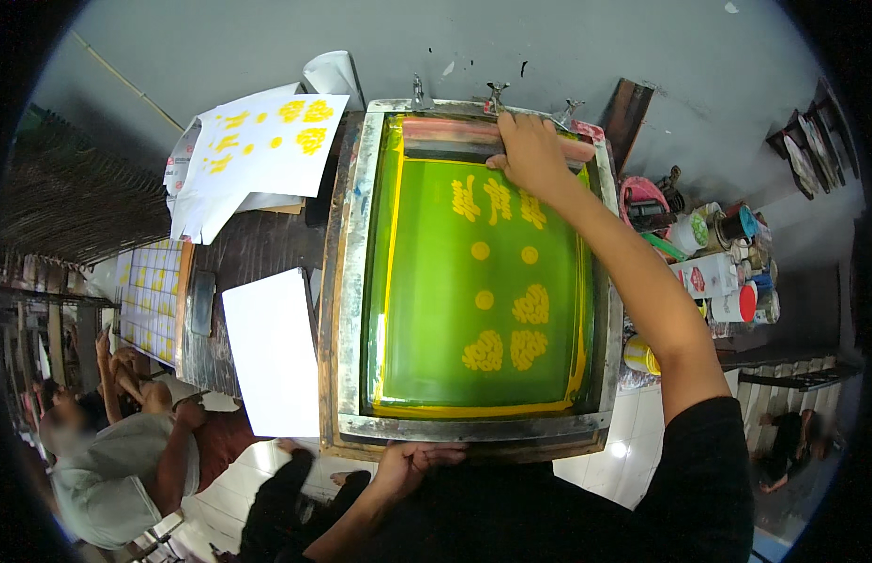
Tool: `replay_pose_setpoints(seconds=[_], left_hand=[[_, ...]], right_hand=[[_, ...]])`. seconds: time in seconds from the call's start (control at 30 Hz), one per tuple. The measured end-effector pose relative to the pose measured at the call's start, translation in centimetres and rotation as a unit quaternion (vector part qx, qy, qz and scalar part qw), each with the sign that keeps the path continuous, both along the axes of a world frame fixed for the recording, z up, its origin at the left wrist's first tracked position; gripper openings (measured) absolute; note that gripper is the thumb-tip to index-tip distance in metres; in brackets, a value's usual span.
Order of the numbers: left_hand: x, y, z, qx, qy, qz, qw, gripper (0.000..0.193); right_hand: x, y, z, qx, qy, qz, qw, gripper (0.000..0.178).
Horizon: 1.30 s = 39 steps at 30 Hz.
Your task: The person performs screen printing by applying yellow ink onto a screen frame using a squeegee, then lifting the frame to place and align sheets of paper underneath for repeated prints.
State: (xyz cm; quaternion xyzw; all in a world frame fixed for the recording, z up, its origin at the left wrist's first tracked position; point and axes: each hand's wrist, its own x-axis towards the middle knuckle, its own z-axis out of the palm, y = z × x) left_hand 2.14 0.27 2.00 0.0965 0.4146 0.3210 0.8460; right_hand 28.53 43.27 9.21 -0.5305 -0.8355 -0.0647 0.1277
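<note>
A silk-screen printing frame point(353, 272) with green mesh lies before me; yellow floral shapes and dots show in its right half. Yellow ink lines the mesh edges. At the far end of the screen, my right hand point(532, 155) is closed over a squeegee point(445, 131) with a long reddish handle, which lies crosswise. My left hand point(412, 467) is at the near edge of the frame, its fingers stretched to the right along the wooden base point(361, 450). Nothing shows in those fingers. Part of the left palm is hidden from view.
Left of the frame are a stack of white paper point(272, 357) and sheets printed in yellow point(267, 150). Metal clamps point(495, 97) stand at the far edge. Tubs and cans point(736, 300) crowd the right side. A person point(126, 469) sits at lower left.
</note>
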Motion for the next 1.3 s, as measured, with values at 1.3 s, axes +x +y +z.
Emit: replay_pose_setpoints(seconds=[1.3], left_hand=[[0.3, 2.7, 6.7, 0.211, -0.163, 0.021, 0.964, 0.042]], right_hand=[[-1.8, -35.0, 10.0, 0.054, 0.177, 0.014, 0.983, 0.031]])
